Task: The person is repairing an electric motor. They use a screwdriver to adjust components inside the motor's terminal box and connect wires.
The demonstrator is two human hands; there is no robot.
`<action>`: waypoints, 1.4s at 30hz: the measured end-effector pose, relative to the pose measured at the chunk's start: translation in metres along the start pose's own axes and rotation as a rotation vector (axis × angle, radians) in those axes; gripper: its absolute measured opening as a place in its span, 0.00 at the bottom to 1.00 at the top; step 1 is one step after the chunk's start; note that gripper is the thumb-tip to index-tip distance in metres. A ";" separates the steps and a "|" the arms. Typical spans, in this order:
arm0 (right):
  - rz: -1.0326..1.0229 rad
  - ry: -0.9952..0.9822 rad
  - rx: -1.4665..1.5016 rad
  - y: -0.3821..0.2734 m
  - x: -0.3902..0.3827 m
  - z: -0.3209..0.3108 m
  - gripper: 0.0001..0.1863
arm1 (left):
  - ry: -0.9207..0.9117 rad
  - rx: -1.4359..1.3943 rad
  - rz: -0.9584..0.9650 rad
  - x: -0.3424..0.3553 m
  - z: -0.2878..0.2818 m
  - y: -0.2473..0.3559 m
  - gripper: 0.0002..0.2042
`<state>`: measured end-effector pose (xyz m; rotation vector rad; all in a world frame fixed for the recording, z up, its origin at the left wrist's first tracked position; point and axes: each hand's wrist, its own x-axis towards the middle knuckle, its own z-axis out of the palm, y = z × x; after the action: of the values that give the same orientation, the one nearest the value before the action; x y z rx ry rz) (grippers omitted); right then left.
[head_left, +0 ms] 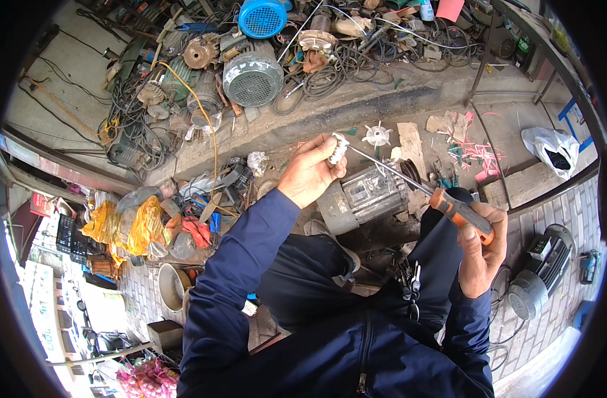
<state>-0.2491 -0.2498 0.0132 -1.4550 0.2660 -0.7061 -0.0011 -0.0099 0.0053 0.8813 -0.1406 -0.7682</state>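
Pinched in the fingers of my left hand (310,169) is a small white ribbed part (338,148); its exact kind is unclear. My right hand (481,255) is wrapped round the orange and grey handle of a screwdriver (457,211). The long metal shaft points left, its tip close beside the white part; whether they touch I cannot tell. Below the shaft, in front of my knees, lies a grey electric motor (373,198). Just beyond it a pale fan wheel (378,135) rests on the ground.
Old motors (253,74), a blue fan cover (263,18) and tangled cables (330,83) crowd the far side. Yellow plastic bags (147,225) and scrap lie left. At right are a white bag (552,149), pink scraps (479,156) and another motor (542,272) on the paving.
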 end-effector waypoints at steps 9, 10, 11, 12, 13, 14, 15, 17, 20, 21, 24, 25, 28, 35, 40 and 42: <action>0.072 0.049 -0.011 0.005 0.006 0.003 0.19 | 0.028 0.062 0.056 0.000 0.002 -0.002 0.06; 0.096 0.057 0.033 0.007 0.007 0.004 0.19 | 0.030 0.076 0.058 0.000 0.001 -0.004 0.06; 0.121 0.081 0.065 0.010 0.010 0.005 0.18 | 0.018 0.089 0.071 0.001 0.000 -0.005 0.06; 0.145 0.108 0.095 0.012 0.012 0.006 0.18 | -0.010 0.102 0.095 0.001 -0.001 -0.006 0.06; 0.218 0.115 0.134 0.015 0.014 0.007 0.18 | -0.013 0.125 0.104 0.002 -0.002 -0.007 0.06; 0.290 0.125 0.170 0.017 0.015 0.006 0.18 | -0.033 0.148 0.122 0.003 -0.003 -0.007 0.07; 0.365 0.137 0.206 0.019 0.016 0.006 0.18 | -0.016 0.187 0.124 0.003 -0.004 -0.008 0.07; 0.448 0.153 0.264 0.025 0.017 0.004 0.17 | -0.035 0.245 0.192 0.004 -0.004 -0.011 0.08; 0.517 0.140 0.297 0.032 0.015 0.002 0.15 | -0.002 0.340 0.243 0.003 -0.004 -0.014 0.08; 0.377 0.058 0.309 0.035 0.013 0.003 0.14 | 0.020 0.349 0.245 0.003 -0.004 -0.014 0.08; 0.116 -0.065 0.249 0.039 0.010 0.003 0.11 | 0.075 0.380 0.245 0.002 -0.004 -0.013 0.08; 0.101 -0.041 0.263 0.040 0.010 0.004 0.12 | 0.080 0.375 0.235 0.002 -0.003 -0.013 0.08; 0.220 0.055 0.287 0.036 0.013 -0.001 0.14 | 0.094 0.361 0.208 0.002 0.000 -0.016 0.08; -0.049 0.109 0.075 0.042 0.012 0.005 0.20 | 0.122 0.331 0.175 0.003 0.001 -0.016 0.07; 0.313 0.157 0.269 0.043 0.012 0.003 0.21 | 0.120 0.327 0.195 0.002 0.002 -0.016 0.07; 0.074 0.087 0.277 0.045 0.012 0.005 0.18 | 0.124 0.326 0.195 0.002 0.003 -0.015 0.07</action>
<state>-0.2242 -0.2547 -0.0261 -1.1476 0.2759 -0.7172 -0.0095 -0.0191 -0.0043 1.2030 -0.2429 -0.5138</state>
